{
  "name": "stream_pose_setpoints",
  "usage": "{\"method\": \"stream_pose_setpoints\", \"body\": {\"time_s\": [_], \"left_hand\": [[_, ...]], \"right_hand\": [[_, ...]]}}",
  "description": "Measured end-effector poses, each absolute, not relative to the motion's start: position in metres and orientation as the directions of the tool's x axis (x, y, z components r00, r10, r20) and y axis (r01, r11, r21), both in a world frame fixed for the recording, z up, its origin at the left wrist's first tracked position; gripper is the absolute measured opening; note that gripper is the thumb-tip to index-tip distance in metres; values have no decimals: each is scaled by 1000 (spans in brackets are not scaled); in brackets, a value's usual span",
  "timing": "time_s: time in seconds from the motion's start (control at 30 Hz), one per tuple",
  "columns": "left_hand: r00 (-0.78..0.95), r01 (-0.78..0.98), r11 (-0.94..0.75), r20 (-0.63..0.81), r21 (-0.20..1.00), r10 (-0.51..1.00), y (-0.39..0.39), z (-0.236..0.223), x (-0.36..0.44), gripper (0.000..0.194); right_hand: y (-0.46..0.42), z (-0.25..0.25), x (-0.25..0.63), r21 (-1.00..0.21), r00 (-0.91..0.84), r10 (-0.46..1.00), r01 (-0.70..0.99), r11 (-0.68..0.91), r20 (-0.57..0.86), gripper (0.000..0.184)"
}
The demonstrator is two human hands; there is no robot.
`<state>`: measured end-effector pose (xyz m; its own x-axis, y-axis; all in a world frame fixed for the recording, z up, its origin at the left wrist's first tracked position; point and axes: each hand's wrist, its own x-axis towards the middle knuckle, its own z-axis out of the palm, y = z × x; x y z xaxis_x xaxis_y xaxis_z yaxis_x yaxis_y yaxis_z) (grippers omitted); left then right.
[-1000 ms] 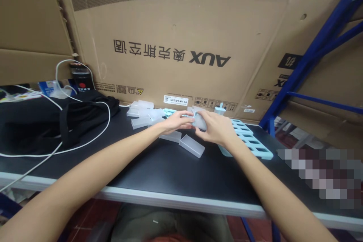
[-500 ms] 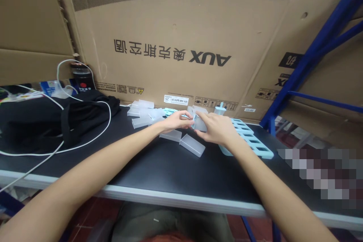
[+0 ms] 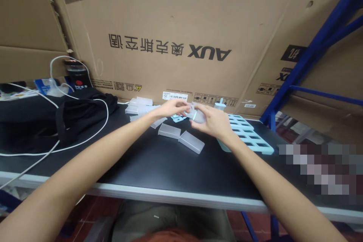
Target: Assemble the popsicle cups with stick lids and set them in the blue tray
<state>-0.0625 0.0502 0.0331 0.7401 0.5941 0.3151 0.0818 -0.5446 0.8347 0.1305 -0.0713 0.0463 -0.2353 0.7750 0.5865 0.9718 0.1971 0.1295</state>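
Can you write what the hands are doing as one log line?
right hand: holding frosted popsicle mold | left hand: at its left end, grip unclear | on table: loose frosted molds, pale-blue rack

Between the forearms (image 3: 113, 145), tabletop (image 3: 176, 172) lies open up to 2 translucent cases (image 3: 191, 142).

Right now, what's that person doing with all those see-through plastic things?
A person's right hand is holding a see-through plastic piece with a pale blue edge. The left hand is at its other end, but I can't tell how firmly it grips. Two clear cases lie on the black table just in front, and more are behind the left forearm. On the right sits a light blue rack with rectangular openings.
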Motion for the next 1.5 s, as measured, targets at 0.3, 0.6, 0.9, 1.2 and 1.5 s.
{"method": "stream_pose_setpoints", "body": {"time_s": [0.3, 0.6, 0.9, 1.2, 1.5], "left_hand": [[643, 753, -649, 89, 110, 761, 86, 24, -76, 34], [469, 847, -496, 170, 192, 867, 86, 16, -20, 28], [376, 864, -436, 253, 252, 892, 107, 30, -66, 25], [512, 791, -552, 210, 264, 833, 120, 24, -61, 31], [527, 816, -557, 194, 159, 827, 123, 15, -25, 20]], "right_hand": [[-64, 42, 153, 27, -110, 802, 993, 116, 587, 50], [-62, 34, 158, 9, -139, 862, 988, 154, 487, 53], [-61, 33, 160, -72, -211, 870, 960, 270, 445, 60], [-58, 30, 159, -71, -212, 894, 963, 260, 395, 57], [-61, 30, 154, -56, -247, 889, 955, 290, 385, 55]]}}
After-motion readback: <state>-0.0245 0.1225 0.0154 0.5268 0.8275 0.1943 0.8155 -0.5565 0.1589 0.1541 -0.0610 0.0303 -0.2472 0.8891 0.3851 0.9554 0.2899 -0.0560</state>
